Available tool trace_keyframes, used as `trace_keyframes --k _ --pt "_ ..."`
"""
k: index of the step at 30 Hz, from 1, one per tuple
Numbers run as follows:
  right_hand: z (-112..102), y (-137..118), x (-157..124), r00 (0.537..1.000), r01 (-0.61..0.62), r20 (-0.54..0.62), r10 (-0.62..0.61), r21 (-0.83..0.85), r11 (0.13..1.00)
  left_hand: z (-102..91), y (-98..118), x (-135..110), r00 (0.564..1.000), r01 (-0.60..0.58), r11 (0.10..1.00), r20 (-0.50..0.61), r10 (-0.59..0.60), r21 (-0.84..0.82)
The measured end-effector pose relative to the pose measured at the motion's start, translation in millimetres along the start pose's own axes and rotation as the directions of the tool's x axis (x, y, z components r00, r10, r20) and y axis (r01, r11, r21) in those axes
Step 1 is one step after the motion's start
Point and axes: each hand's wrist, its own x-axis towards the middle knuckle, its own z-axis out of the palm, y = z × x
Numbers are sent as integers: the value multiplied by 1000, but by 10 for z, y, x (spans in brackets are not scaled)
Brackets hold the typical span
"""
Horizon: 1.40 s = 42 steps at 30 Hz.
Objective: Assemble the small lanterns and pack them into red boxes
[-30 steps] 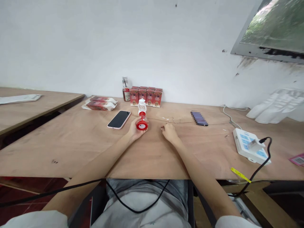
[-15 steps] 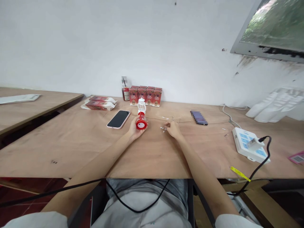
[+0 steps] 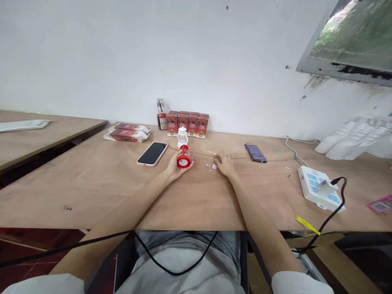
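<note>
A small red lantern [image 3: 184, 157] rests in my left hand [image 3: 175, 167], which is closed around its side. The lantern is tipped so that its round white underside faces me. Just behind it stands a white lantern [image 3: 182, 138] with a clear middle. To the right, my right hand [image 3: 226, 165] lies low over the table, fingers somewhat apart. Beside its thumb is a small whitish piece [image 3: 214, 166], too small to name. Several small round silvery discs [image 3: 208, 165] lie left of that hand.
A pink-edged phone [image 3: 152, 154] lies left of my left hand. Red boxes [image 3: 192, 125] and a bottle [image 3: 161, 115] stand against the wall; packaged boxes [image 3: 128, 134] lie further left. Rightward are a second phone [image 3: 255, 152] and a power strip [image 3: 318, 188] with a black cable.
My right hand has loosened from a pinch, its fingers spreading, and the whitish piece shows more by its thumb. My left hand has shifted the red lantern slightly right.
</note>
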Motion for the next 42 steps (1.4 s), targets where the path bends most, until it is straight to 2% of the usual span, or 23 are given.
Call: trace_keyframes --k 6,9,11,15,17,22,27,30,34,39,42 --pt "10 20 82 998 40 58 -32 -151 988 -23 2 2 999 17 998 40 -20 63" --pt "6 -7 71 999 7 39 1 -195 981 -34 3 4 997 11 996 75 -17 83" --pt "-10 -17 55 1000 20 7 -19 -201 979 -37 3 4 997 9 996 80 -16 89" --pt "-58 -14 44 996 71 -44 -81 -200 977 -26 2 -3 997 12 996 73 -19 93" --pt "-79 -14 46 995 80 -33 -90 -218 973 -16 1 -8 997 14 996 68 -20 92" --pt "-118 -44 45 997 68 49 -56 -274 959 -7 -4 -3 999 8 999 32 -10 51" --pt "-147 -78 30 999 49 26 -44 -258 965 -6 -11 2 1000 -7 1000 9 7 -9" --pt "-143 -79 14 999 34 1 -34 -170 985 2 -13 -3 1000 -14 999 9 14 -31" --pt "-94 -83 9 994 62 -91 -56 69 996 1 -18 13 998 -37 989 42 43 -140" --pt "-38 -172 19 973 120 -228 -36 364 924 -9 -28 42 994 -62 961 70 84 -271" --pt "-44 -315 -40 957 173 -286 -41 455 874 9 -32 27 992 -77 949 74 105 -304"
